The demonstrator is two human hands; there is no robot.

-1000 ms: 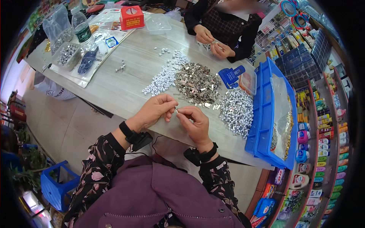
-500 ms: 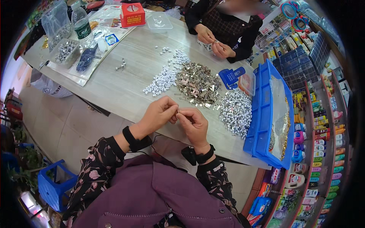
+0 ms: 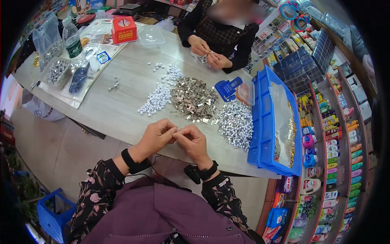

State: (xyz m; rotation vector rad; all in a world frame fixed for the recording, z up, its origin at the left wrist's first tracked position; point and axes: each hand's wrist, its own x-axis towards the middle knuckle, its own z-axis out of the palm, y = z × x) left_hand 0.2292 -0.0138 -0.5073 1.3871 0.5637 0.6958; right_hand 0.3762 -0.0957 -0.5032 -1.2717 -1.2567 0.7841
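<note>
Both hands stay together at the near edge of the pale wooden table (image 3: 122,110), as half a second ago. The left hand (image 3: 156,136) and right hand (image 3: 194,140) meet fingertip to fingertip, pinching a tiny part too small to identify. Compared with a second ago, they sit slightly nearer the table edge. Beyond them lie the heap of small silver metal clips (image 3: 193,99), white beads (image 3: 156,99) and the blue plastic tray (image 3: 264,138), unmoved.
</note>
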